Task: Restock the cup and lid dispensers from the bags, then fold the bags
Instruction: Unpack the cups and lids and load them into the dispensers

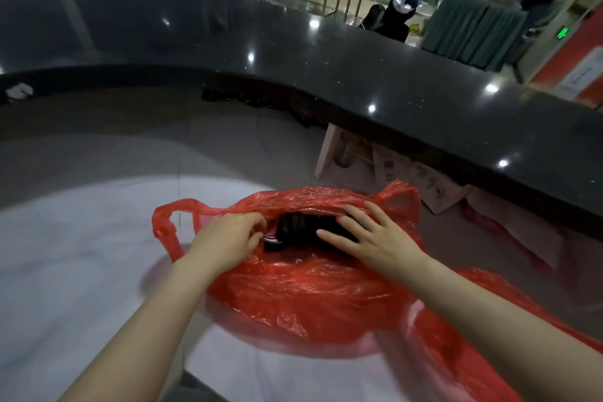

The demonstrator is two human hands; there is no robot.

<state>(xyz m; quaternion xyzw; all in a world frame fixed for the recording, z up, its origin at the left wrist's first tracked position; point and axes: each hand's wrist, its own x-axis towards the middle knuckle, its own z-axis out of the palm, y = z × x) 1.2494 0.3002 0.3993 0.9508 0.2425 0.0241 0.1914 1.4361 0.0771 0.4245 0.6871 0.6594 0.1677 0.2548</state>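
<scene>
Bag point(310, 297) of thin red plastic sits open-mouthed on a pale worktop point(81, 254), with one handle loop point(169, 222) lying out to the left. Inside the mouth lies a dark ribbed stack point(293, 232), apparently lids, on its side; a white-and-red edge shows at its left end. Left hand point(228, 238) is at the left rim of the opening, fingers curled onto the plastic there; whether it grips the film or only presses it cannot be told. Right hand point(368, 238) is spread nearly flat, fingers extended, resting over the right part of the dark stack and the far rim, holding nothing visibly. A second red bag point(489, 320) lies beneath the right forearm. Behind, a curved black counter point(326, 68) stands above the worktop. Image is motion-blurred.
</scene>
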